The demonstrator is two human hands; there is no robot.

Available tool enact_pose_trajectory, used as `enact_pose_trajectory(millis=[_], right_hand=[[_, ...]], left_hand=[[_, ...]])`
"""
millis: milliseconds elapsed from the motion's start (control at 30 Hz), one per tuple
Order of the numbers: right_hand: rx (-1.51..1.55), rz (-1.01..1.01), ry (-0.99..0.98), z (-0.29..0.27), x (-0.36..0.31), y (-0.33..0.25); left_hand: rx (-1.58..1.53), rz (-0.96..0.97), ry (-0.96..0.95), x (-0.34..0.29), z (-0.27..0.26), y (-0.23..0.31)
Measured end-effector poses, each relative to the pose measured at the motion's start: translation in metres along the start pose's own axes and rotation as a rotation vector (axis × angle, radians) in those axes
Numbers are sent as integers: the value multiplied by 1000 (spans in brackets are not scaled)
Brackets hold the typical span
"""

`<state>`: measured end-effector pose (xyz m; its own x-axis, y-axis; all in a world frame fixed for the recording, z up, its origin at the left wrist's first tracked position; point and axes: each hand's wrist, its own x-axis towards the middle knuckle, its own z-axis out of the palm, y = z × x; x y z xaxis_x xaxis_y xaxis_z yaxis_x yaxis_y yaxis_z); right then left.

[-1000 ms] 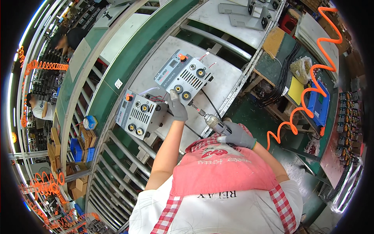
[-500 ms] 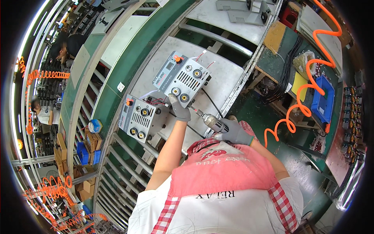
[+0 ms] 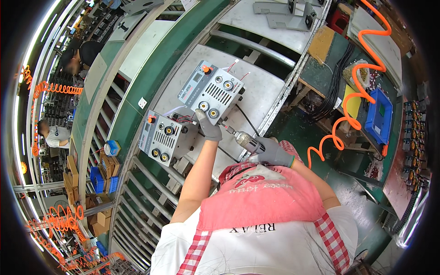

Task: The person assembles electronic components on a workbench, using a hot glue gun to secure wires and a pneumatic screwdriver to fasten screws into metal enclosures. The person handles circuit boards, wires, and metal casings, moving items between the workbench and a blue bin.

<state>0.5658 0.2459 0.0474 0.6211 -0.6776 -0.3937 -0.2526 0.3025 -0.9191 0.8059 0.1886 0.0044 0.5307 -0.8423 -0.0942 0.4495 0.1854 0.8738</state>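
Observation:
A grey welding machine [image 3: 213, 95] with brass-centred sockets, an orange knob and a slotted vent rests on the pale board. My gloved left hand [image 3: 209, 127] grips its near corner, one finger lying on the front by a socket; its other fingers are partly hidden. My gloved right hand [image 3: 273, 153] is closed around a silver and dark power screwdriver [image 3: 247, 141]. The bit reaches the machine's near lower edge, though whether it touches a screw is too small to tell. Left of my left hand stands a second, similar welding machine [image 3: 161, 136] with loose wires behind it.
A roller conveyor [image 3: 149, 183] runs along the lower left. To the right, a workbench [image 3: 337, 68] bears black cables and a blue tray [image 3: 379, 117]. An orange coiled hose [image 3: 353, 123] hangs nearby. Metal panels [image 3: 288, 22] lie at the far end. Other people work at the left.
The nearer machine, my left hand and the screwdriver have shifted slightly left in the picture. The orange hose has swung a little left. Both hands keep their hold.

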Motion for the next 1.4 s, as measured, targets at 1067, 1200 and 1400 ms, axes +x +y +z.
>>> enact_pose_trajectory(millis=[1067, 1200, 1400], right_hand=[[-353, 107, 43, -62, -48, -8], [-361, 107, 24, -70, -44, -5], [-394, 107, -17, -82, -37, -7]], left_hand=[[-398, -780, -66, -67, 38, -6], [-414, -746, -185, -62, 23, -21], [-212, -652, -140, -62, 38, -21]])
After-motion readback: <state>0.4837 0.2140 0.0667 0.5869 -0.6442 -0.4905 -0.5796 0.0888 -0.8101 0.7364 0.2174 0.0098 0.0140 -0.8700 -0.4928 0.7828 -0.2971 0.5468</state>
